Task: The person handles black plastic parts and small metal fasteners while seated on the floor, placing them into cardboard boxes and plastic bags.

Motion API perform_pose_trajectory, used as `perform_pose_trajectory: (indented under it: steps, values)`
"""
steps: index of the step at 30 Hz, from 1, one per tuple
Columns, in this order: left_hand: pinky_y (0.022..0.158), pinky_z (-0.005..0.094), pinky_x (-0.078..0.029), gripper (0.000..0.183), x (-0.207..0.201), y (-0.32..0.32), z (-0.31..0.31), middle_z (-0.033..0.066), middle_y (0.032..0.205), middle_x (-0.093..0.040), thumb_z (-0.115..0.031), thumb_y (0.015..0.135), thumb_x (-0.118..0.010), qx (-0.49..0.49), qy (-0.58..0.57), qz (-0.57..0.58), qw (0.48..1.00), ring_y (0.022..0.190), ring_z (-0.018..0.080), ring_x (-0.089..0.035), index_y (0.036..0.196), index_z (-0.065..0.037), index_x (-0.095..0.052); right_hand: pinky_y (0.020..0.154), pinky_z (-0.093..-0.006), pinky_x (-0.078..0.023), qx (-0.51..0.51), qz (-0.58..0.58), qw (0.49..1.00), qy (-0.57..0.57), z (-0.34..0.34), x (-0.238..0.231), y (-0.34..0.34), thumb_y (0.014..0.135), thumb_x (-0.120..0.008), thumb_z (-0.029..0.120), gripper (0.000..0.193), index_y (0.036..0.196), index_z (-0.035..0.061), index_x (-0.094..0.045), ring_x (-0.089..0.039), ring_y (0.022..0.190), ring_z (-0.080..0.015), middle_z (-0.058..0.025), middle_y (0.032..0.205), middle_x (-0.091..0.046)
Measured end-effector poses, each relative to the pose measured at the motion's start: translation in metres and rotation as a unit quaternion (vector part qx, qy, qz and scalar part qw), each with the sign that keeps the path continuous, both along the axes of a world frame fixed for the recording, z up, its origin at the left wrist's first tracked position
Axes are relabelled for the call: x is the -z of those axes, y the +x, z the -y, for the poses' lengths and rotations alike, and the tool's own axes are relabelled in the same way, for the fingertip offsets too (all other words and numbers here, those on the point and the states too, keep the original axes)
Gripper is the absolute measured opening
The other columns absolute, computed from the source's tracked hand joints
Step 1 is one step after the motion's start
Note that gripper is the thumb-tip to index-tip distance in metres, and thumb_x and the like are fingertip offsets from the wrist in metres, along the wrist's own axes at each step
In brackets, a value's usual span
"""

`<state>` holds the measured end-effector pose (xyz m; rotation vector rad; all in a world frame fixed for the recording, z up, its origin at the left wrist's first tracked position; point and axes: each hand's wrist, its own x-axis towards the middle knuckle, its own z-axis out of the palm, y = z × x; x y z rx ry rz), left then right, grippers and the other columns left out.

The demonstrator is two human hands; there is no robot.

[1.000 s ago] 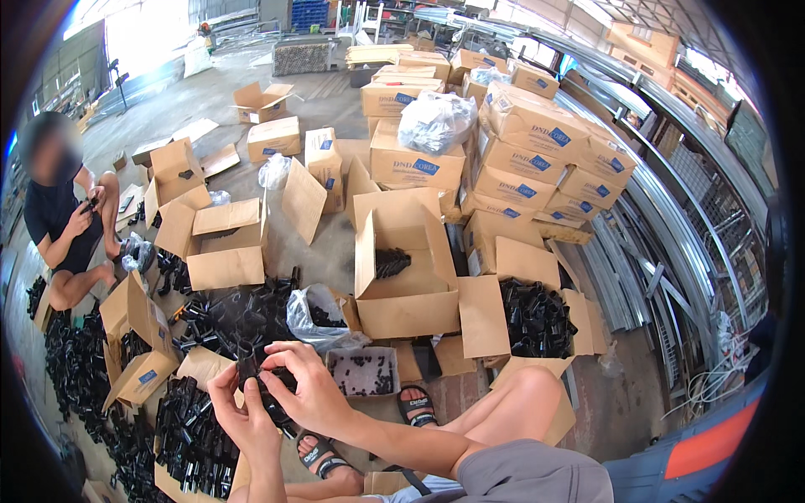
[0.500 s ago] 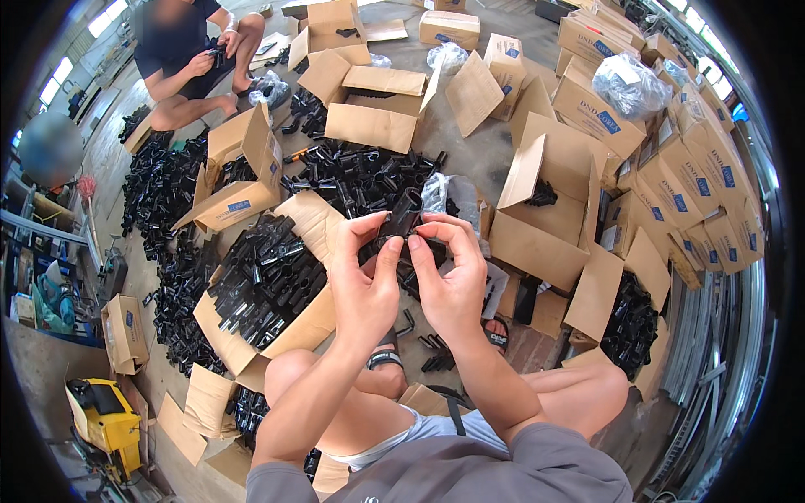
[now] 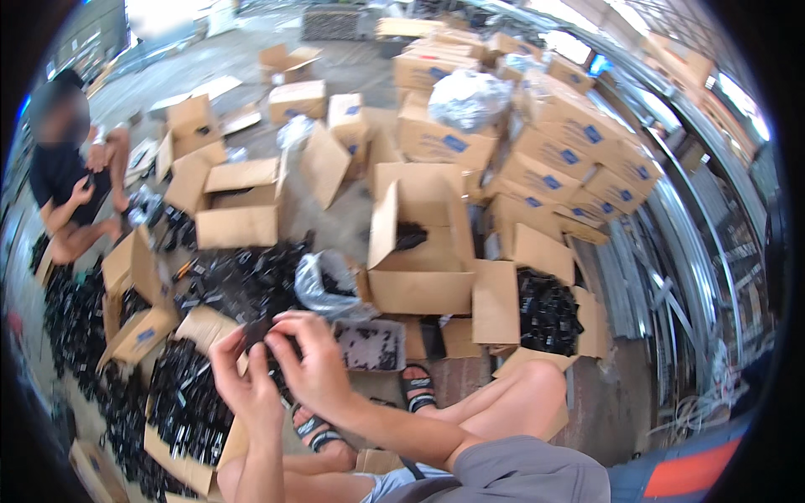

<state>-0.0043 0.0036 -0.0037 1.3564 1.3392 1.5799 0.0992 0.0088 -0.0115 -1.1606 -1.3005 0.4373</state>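
Observation:
A small black tubular part [image 3: 257, 330], blurred by motion, is held up before me between both hands. My left hand [image 3: 245, 373] pinches it from the left with thumb and fingers. My right hand [image 3: 312, 362] has its fingertips closed at the part's right side. Beneath my left hand an opened carton [image 3: 180, 457] is filled with similar black parts [image 3: 186, 401]. Beyond the hands, more black parts [image 3: 243, 281] lie heaped on the floor, beside a clear plastic bag [image 3: 314, 285]. A shallow grey tray [image 3: 369, 348] with small dark pieces sits right of my right hand.
An open carton [image 3: 423, 293] holding a few black parts stands ahead. To its right, another carton [image 3: 496, 302] is full of them. Closed boxes [image 3: 545, 168] are stacked at the far right, near long metal profiles [image 3: 683, 260]. Another person [image 3: 63, 172] sits at the far left.
My view has swung to the right and up, so the cartons and the other person appear farther left. Both hands still hold the black part, now lower and left in the picture.

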Motion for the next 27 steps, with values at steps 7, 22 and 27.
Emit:
perform_pose_trajectory:
  steps: [7, 22, 27]
  values:
    - [0.093, 0.0300, -0.049, 0.022, 0.012, 0.008, -0.002, 0.0115, 0.114, -0.061, 0.005, 0.098, -0.054, 0.025, 0.013, -0.011, 1.000, 0.104, 0.0168, -0.060, 0.119, 0.003, -0.051, 0.093, -0.0426, -0.049, -0.015, 0.024, 1.000, 0.001, 0.008, -0.003, 0.019, 0.090, -0.071, 0.012, 0.019, 0.103, -0.0006, -0.064, -0.061, 0.108, -0.0350, -0.0162, 0.113, -0.065]
    - [0.097, 0.0337, -0.049, 0.025, -0.002, 0.011, 0.003, 0.0136, 0.115, -0.059, 0.005, 0.096, -0.057, 0.025, 0.003, -0.024, 0.999, 0.111, 0.0218, -0.058, 0.120, 0.005, -0.054, 0.100, -0.0442, -0.047, 0.006, 0.108, 0.994, 0.030, 0.009, -0.001, 0.022, 0.093, -0.067, 0.012, 0.017, 0.105, 0.0004, -0.063, -0.058, 0.114, -0.0361, -0.0166, 0.118, -0.063]
    - [0.097, 0.0338, -0.048, 0.024, 0.000, 0.007, 0.003, 0.0131, 0.115, -0.059, 0.005, 0.096, -0.056, 0.019, 0.012, -0.039, 0.999, 0.111, 0.0218, -0.058, 0.121, 0.005, -0.053, 0.097, -0.0428, -0.048, -0.012, 0.027, 0.999, 0.012, 0.009, -0.003, 0.015, 0.094, -0.066, 0.011, 0.021, 0.110, -0.0008, -0.060, -0.059, 0.112, -0.0359, -0.0173, 0.117, -0.063]
